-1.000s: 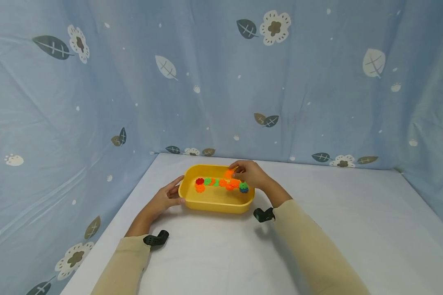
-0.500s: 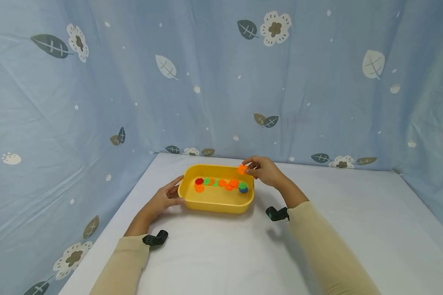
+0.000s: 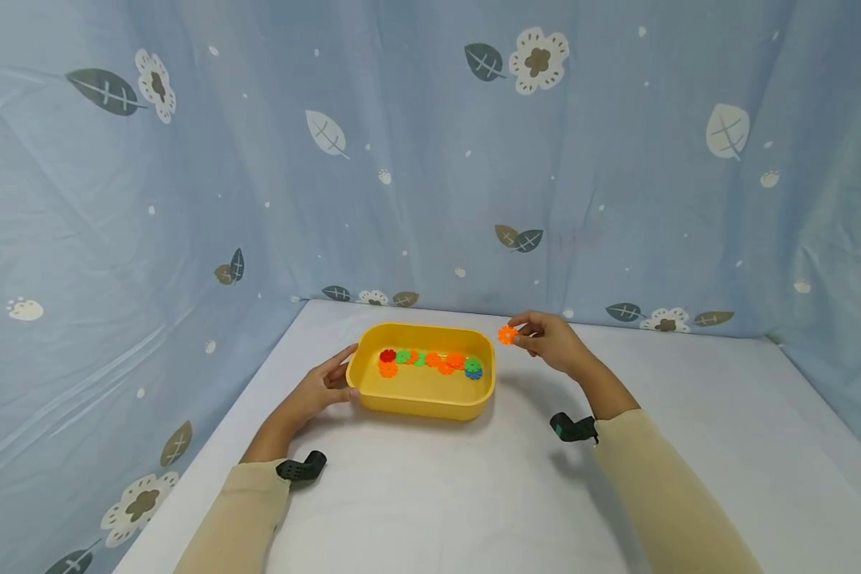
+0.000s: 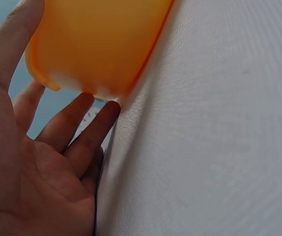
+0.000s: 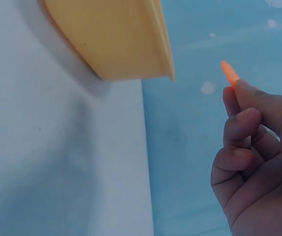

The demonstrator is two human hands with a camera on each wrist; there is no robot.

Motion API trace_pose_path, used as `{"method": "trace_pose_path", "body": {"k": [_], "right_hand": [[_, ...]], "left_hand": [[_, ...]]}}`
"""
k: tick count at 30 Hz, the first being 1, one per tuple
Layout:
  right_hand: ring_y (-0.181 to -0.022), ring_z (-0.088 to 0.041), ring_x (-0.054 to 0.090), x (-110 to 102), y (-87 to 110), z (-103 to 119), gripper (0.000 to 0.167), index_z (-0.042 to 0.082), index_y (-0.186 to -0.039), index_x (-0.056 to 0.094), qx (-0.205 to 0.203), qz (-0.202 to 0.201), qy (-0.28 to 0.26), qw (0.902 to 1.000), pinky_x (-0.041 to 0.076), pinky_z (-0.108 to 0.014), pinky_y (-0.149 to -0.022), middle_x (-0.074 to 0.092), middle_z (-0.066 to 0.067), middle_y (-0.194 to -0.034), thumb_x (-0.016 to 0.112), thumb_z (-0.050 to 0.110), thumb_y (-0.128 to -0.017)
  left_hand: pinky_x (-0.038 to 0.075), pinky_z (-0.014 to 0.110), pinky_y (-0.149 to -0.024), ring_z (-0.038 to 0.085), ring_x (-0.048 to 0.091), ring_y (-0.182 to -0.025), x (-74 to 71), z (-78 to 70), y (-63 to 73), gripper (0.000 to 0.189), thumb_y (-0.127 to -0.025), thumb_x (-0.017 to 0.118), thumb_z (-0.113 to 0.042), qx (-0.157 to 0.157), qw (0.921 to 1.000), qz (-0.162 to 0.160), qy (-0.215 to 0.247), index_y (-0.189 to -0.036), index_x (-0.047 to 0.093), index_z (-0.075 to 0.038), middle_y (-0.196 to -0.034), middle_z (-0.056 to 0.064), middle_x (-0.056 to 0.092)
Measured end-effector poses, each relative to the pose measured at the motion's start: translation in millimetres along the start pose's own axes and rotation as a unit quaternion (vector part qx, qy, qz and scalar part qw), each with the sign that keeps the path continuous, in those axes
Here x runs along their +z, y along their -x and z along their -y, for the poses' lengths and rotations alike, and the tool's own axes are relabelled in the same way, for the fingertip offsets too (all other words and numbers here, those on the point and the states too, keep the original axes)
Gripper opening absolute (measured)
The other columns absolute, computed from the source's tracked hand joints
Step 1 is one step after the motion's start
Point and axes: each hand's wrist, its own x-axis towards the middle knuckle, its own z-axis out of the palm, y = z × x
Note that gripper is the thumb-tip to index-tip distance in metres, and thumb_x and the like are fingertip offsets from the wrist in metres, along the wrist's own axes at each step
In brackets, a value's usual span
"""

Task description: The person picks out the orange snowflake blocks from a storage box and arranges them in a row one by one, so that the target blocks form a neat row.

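My right hand point(image 3: 554, 344) pinches an orange notched plastic disc point(image 3: 507, 335) between thumb and fingers, in the air just right of the yellow tray point(image 3: 419, 405). In the right wrist view the orange disc point(image 5: 228, 72) shows edge-on, sticking out past the thumb tip. My left hand point(image 3: 317, 391) holds the tray's left end, thumb toward the front corner and fingers along the side. From the left wrist, the fingertips of that hand point(image 4: 47, 167) meet the tray's outer wall point(image 4: 101, 44). Inside the tray lies a row of small notched discs in red, orange point(image 3: 388, 370), green point(image 3: 473, 364) and blue.
The tray stands on a white-covered table point(image 3: 430, 494), toward its far edge. A blue patterned curtain point(image 3: 430, 159) hangs behind and on the left. Each wrist carries a small black camera, one on the left point(image 3: 301, 466) and one on the right point(image 3: 572, 427).
My right hand has lifted the orange disc from the tray's back right part and carried it rightward past the rim. The left hand stays on the tray.
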Motion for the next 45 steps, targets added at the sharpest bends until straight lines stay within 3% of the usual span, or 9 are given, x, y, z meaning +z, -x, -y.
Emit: {"method": "trace_pose_path", "body": {"k": [6, 17, 24, 31, 45], "right_hand": [[-0.07, -0.025, 0.053, 0, 7.8, -13, 0.028, 0.01, -0.12, 0.063, 0.011, -0.012, -0.014, 0.9998, 0.048, -0.04, -0.065, 0.064, -0.011, -0.099, 0.067, 0.014, -0.093], [-0.071, -0.023, 0.052, 4, 23.1, -46, 0.031, 0.01, -0.122, 0.061, 0.027, -0.03, -0.022, 0.9989, 0.045, -0.03, -0.06, 0.061, -0.011, -0.098, 0.067, 0.018, -0.093], [-0.08, -0.027, 0.057, 5, 30.8, -55, 0.029, 0.005, -0.121, 0.063, 0.031, -0.044, -0.033, 0.998, 0.053, -0.039, -0.071, 0.062, -0.014, -0.109, 0.067, 0.009, -0.092], [-0.088, -0.028, 0.06, 6, 34.7, -65, 0.027, 0.003, -0.119, 0.064, 0.034, -0.041, -0.023, 0.9983, 0.053, -0.035, -0.069, 0.063, -0.014, -0.108, 0.067, 0.006, -0.092], [-0.07, -0.019, 0.056, 12, 36.6, -79, 0.02, 0.004, -0.11, 0.068, 0.05, -0.044, 0.031, 0.9973, 0.05, -0.027, -0.057, 0.063, -0.011, -0.099, 0.067, 0.003, -0.09]], "left_hand": [[0.028, 0.053, -0.11, 0.032, 0.039, -0.136, 0.9, -1.4, 0.7, 0.088, -0.083, 0.079, -0.026, -0.01, 0.9999, -0.001, 0.003, -0.154, 0.028, -0.032, -0.149, 0.014, 0.041], [0.03, 0.052, -0.109, 0.033, 0.039, -0.136, 2.1, -1.3, 1.2, 0.089, -0.083, 0.079, -0.024, -0.005, 1.0, -0.007, -0.003, -0.155, 0.028, -0.03, -0.149, 0.014, 0.041], [0.029, 0.055, -0.108, 0.037, 0.037, -0.136, 1.9, 2.0, -1.3, 0.089, -0.085, 0.076, -0.021, -0.005, 0.9999, -0.008, -0.012, -0.156, 0.023, -0.026, -0.15, 0.018, 0.038], [0.03, 0.054, -0.108, 0.035, 0.039, -0.136, 2.7, 0.4, 0.8, 0.091, -0.082, 0.08, -0.029, -0.011, 0.9997, -0.014, -0.017, -0.155, 0.026, -0.029, -0.149, 0.015, 0.041], [0.029, 0.053, -0.109, 0.035, 0.038, -0.136, 1.6, 2.8, -1.6, 0.09, -0.083, 0.079, -0.026, -0.007, 0.9999, -0.008, -0.006, -0.156, 0.025, -0.029, -0.151, 0.015, 0.038]]}}
